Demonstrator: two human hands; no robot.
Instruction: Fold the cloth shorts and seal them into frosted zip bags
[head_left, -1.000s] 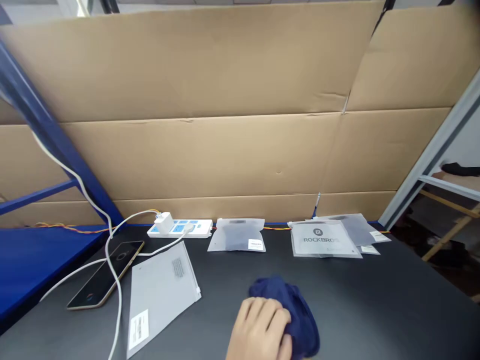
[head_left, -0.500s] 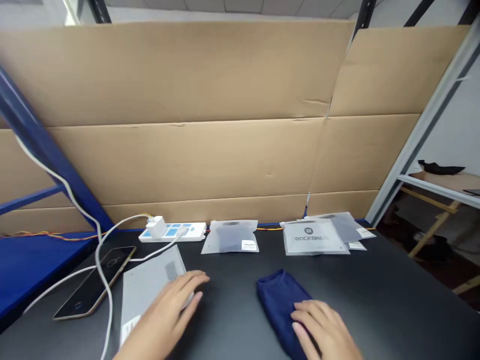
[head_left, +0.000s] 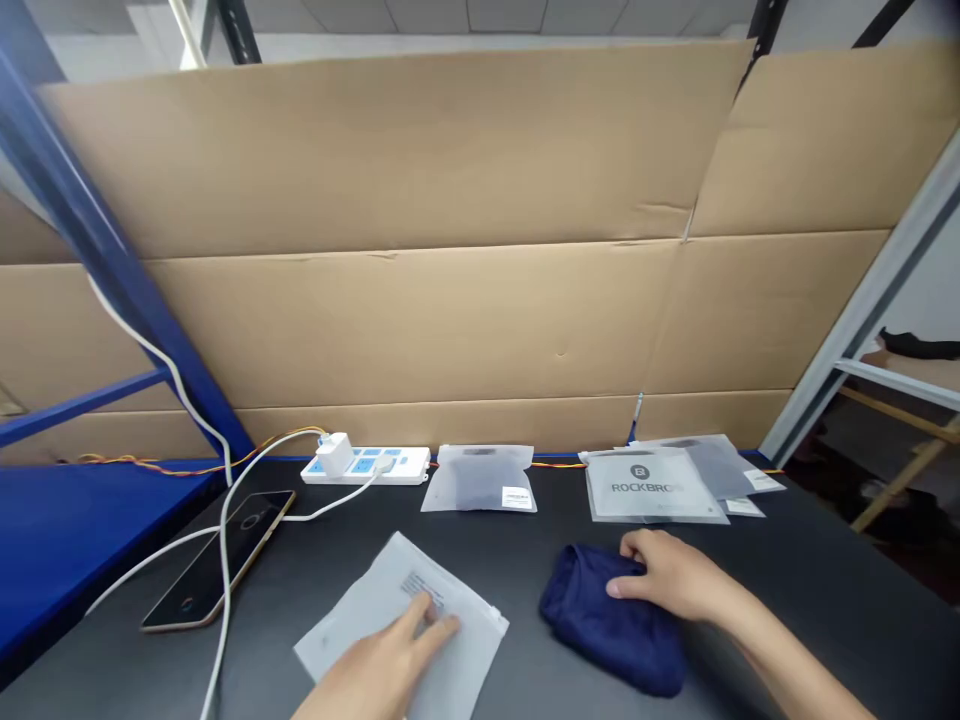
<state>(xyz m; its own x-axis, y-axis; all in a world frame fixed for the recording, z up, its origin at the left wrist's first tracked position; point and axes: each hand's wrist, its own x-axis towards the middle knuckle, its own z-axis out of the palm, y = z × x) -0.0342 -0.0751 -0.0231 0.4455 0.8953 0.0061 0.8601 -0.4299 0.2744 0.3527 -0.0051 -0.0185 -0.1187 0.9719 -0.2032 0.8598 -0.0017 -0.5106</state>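
My left hand (head_left: 397,655) rests on a frosted plastic zip bag (head_left: 469,650) with small dark print, lying slantwise on the dark table. Its thumb and forefinger are apart, pressing on the bag's face. At the right, my right hand (head_left: 660,575) has its thumb on top of a folded navy-blue cloth item (head_left: 600,630) and its fingers curled at the far right edge. The cloth lies bunched on the table; what kind of item it is does not show.
Along the back stand a white power strip (head_left: 409,463) with a plug, a frosted bag (head_left: 469,480) and several more bags, one printed ROCKBROS (head_left: 652,500). A phone (head_left: 217,570) and white cables (head_left: 225,540) lie left. A cardboard wall (head_left: 450,320) closes the back.
The zip bag has slid right and turned under my left hand. My right hand has moved to the cloth's upper right edge, and the cloth is turned and more bunched. The view has shifted slightly.
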